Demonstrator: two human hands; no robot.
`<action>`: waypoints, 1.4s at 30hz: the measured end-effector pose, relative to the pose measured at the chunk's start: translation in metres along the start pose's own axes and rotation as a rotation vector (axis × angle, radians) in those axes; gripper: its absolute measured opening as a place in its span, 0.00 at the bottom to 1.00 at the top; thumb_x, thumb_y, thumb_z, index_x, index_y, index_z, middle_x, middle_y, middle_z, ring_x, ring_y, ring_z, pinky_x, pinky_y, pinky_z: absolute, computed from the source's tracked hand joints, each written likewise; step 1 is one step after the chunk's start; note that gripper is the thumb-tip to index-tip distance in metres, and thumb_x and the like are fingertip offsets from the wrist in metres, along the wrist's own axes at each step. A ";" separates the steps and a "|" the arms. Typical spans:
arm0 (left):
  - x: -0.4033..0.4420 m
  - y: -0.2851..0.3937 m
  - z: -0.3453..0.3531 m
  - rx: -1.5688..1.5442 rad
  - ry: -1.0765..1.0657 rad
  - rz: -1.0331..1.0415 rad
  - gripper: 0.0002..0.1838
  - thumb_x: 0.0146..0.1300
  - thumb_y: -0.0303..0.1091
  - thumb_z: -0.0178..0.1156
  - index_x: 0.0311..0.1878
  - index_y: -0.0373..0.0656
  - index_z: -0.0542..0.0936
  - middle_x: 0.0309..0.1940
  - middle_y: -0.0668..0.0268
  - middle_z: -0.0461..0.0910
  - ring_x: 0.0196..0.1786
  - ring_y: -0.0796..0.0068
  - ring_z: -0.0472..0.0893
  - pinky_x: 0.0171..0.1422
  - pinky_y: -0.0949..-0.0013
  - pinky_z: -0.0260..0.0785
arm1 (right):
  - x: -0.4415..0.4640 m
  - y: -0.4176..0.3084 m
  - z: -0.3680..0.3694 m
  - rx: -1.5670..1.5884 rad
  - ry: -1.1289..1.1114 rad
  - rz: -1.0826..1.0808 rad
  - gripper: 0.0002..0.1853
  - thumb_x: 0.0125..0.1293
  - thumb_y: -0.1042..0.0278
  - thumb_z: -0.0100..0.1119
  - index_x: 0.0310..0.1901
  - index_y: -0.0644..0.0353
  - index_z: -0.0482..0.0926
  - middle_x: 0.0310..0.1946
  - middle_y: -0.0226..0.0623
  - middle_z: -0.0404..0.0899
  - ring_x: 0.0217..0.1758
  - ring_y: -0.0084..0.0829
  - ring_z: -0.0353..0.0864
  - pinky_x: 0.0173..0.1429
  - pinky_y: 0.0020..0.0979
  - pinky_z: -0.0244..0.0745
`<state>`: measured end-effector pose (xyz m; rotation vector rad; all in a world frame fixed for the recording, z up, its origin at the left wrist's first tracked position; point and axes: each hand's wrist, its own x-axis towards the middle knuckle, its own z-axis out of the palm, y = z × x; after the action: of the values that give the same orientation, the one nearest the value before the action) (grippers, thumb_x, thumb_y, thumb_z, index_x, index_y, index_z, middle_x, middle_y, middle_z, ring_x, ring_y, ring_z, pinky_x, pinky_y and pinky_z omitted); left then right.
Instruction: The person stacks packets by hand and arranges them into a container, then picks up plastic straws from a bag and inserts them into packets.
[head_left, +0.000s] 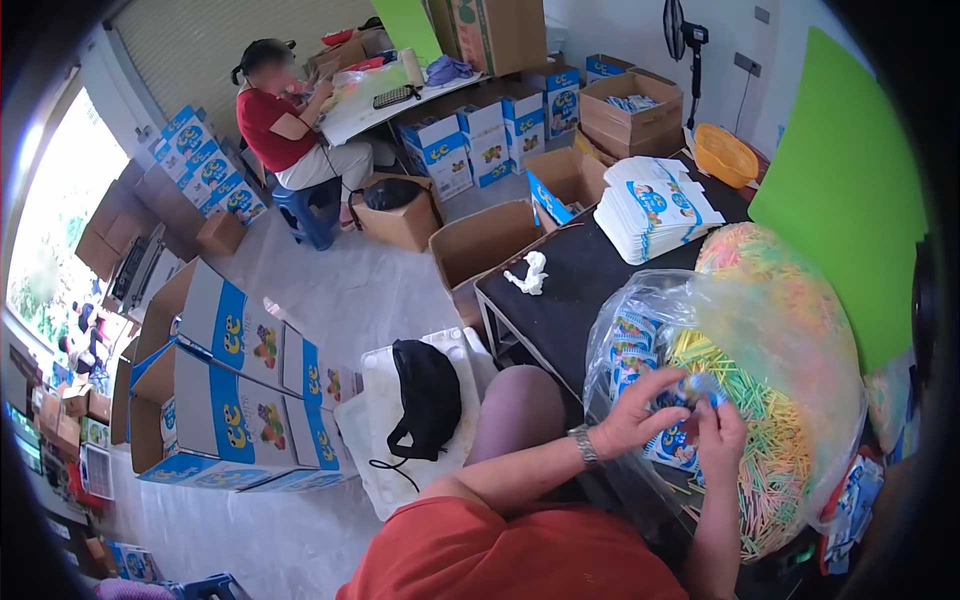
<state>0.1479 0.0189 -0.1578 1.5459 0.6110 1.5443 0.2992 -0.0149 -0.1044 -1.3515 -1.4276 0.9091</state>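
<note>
A small blue printed packet (704, 386) is held up between my two hands, above a big clear plastic bag (625, 300). My left hand (635, 415), with a metal watch on its wrist, has its thumb and forefinger around the packet's left side. Closed on the packet's lower right side is my right hand (720, 435); its fingertips are partly hidden. Inside the bag lie many thin yellow, green and pink sticks (775, 450). Several blue printed packets (632, 345) lie in the bag's left part, some just beneath my left hand.
A stack of flat white-and-blue cartons (655, 210) and a crumpled white tissue (527, 272) lie on the black table (570, 290). An orange basket (726, 155) stands behind. Open printed boxes (225, 410) and a stool with a black bag (425, 395) are at left. Another person (275, 130) sits at a far table.
</note>
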 end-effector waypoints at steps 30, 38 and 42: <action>-0.016 -0.041 0.049 0.916 -0.823 0.185 0.19 0.51 0.40 0.66 0.48 0.47 0.79 0.53 0.59 0.73 0.55 0.60 0.71 0.56 0.55 0.62 | 0.121 0.100 -0.105 -1.091 -0.234 0.345 0.14 0.61 0.67 0.55 0.47 0.63 0.78 0.48 0.54 0.78 0.54 0.47 0.77 0.57 0.45 0.72; -0.009 -0.034 0.044 0.847 -0.797 0.145 0.22 0.52 0.39 0.66 0.51 0.46 0.77 0.55 0.54 0.71 0.57 0.56 0.70 0.59 0.53 0.61 | 0.120 0.118 -0.110 -1.153 -0.316 0.301 0.12 0.58 0.72 0.55 0.42 0.65 0.80 0.42 0.53 0.81 0.48 0.48 0.81 0.52 0.40 0.77; 0.009 -0.042 0.051 0.707 -0.583 0.098 0.22 0.55 0.36 0.64 0.53 0.41 0.75 0.56 0.48 0.69 0.57 0.49 0.69 0.59 0.52 0.62 | 0.102 0.111 -0.153 -0.844 -0.062 0.116 0.12 0.59 0.65 0.61 0.38 0.65 0.76 0.28 0.43 0.79 0.30 0.39 0.79 0.34 0.36 0.73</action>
<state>0.2076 0.0371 -0.1817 2.4569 0.7824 0.8789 0.4830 0.0863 -0.1520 -2.0409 -1.8963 0.4052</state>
